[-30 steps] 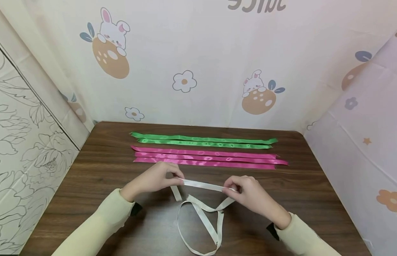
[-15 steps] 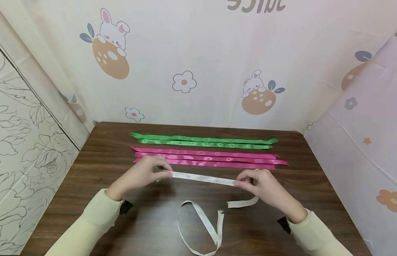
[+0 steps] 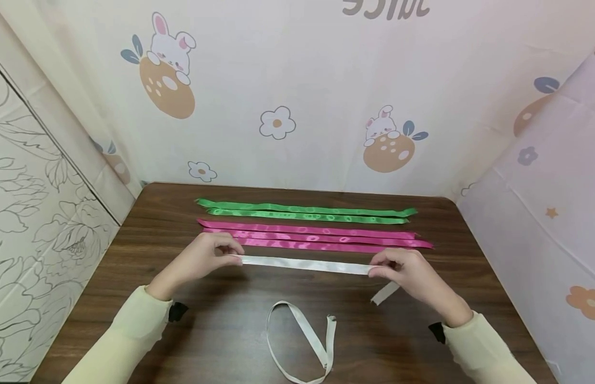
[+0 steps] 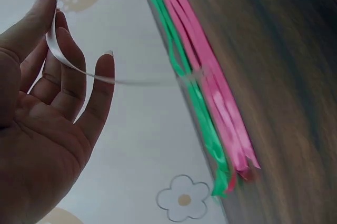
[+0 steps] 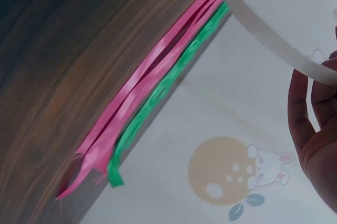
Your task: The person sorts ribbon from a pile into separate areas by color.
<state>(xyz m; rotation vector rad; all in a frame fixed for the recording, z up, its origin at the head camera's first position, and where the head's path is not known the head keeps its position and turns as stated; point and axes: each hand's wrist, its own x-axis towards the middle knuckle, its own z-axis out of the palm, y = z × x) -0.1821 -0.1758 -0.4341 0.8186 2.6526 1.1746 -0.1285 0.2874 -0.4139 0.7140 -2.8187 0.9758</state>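
A white ribbon (image 3: 304,264) is stretched nearly straight between both hands, just in front of the pink ribbons. My left hand (image 3: 201,260) pinches it between thumb and fingers; in the left wrist view a tail of the white ribbon (image 4: 142,82) trails off past the little finger. My right hand (image 3: 410,274) pinches the other side, and a short loose end hangs below that hand. In the right wrist view the white ribbon (image 5: 268,37) droops from the fingers, which are partly cut off by the frame edge. Another white ribbon (image 3: 302,320) lies looped on the table nearer the person.
Several pink ribbons (image 3: 297,236) lie side by side across the brown wooden table (image 3: 206,341). Behind them are green ribbons (image 3: 307,212), laid parallel. A patterned curtain (image 3: 321,69) hangs at the table's back edge.
Both hands have moved apart, the left one leftward and the right one rightward, and the white ribbon's taut span has lengthened. Its loose end has lifted away from the looped ribbon, which stays put.
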